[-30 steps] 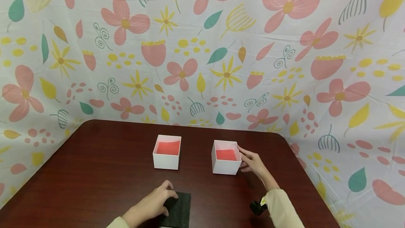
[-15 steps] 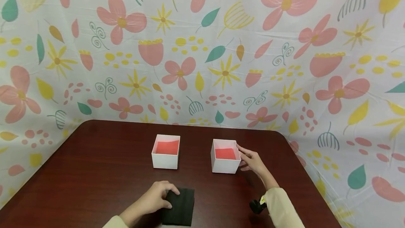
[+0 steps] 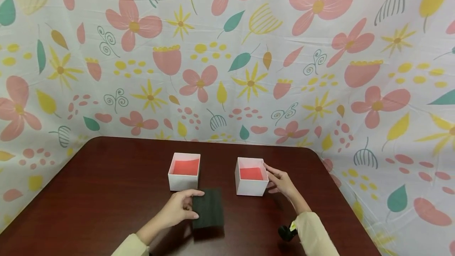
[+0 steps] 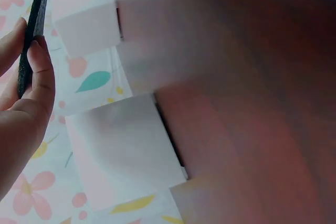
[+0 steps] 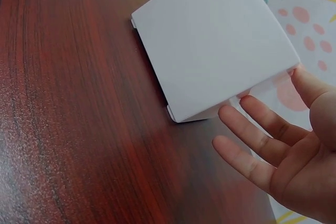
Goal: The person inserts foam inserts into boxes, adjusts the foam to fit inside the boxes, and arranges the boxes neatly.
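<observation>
Pinched at its left edge by my left hand [image 3: 179, 208], a thin, stiff black square piece [image 3: 209, 208] is tilted over the table in front of the boxes. In the left wrist view the black piece [image 4: 32, 30] shows edge-on between thumb and fingers. My right hand [image 3: 283, 182] is at the right side of the right white box [image 3: 251, 187]. The right wrist view has that hand [image 5: 294, 150] with loosely extended fingers beside the box [image 5: 215, 45] and one fingertip at its rim. The left white box [image 3: 183, 183] stands upright beyond my left hand.
Each box has a red lining or sheet inside, such as the red sheet [image 3: 251, 174] in the right one. Both stand on a dark red-brown table [image 3: 117, 192]. A flower-printed curtain [image 3: 213, 121] hangs behind it. A small black object [image 3: 287, 233] is by my right sleeve.
My left hand has raised the black piece off the table and carried it forward and slightly right, toward the boxes. My right hand stays at the right box.
</observation>
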Demonstrator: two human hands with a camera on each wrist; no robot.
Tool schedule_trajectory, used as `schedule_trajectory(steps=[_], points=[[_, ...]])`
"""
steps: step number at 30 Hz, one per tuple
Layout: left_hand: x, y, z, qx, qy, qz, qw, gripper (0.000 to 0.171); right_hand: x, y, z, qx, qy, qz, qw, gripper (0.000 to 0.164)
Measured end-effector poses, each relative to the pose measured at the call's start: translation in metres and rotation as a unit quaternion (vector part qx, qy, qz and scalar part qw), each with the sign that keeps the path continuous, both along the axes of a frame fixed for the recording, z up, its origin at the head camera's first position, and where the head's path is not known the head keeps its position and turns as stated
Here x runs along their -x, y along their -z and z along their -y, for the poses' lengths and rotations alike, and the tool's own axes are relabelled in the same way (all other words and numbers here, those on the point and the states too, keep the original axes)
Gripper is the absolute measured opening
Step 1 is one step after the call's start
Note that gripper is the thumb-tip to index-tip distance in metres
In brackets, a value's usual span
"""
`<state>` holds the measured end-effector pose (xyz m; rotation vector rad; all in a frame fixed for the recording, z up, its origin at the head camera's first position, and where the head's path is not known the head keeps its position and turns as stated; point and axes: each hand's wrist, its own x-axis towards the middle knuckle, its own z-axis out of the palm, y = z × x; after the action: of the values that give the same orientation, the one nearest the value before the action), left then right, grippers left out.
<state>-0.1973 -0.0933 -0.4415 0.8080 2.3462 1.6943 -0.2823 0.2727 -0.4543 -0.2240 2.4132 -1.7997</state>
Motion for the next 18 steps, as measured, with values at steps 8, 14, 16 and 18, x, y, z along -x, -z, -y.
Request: schedule_trajectory(steps=[8,14,16,18], points=[[0.014,-0.012,-0.009,-0.03,0.029,0.007,0.9991,0.054,-0.002,0.001,0.002,0.007,0.0,0.003,1.0,0.044],[0.029,-0.019,-0.021,-0.044,0.027,0.021,0.9985,0.056,-0.003,-0.002,0.002,0.01,-0.004,0.0,1.0,0.044],[0.035,-0.021,-0.025,-0.046,0.023,0.019,0.9985,0.057,-0.003,-0.003,0.002,0.009,-0.006,-0.001,1.0,0.045],[0.041,-0.024,-0.03,-0.05,0.022,0.013,0.9984,0.056,-0.003,-0.003,0.001,0.007,-0.008,0.0,1.0,0.045]])
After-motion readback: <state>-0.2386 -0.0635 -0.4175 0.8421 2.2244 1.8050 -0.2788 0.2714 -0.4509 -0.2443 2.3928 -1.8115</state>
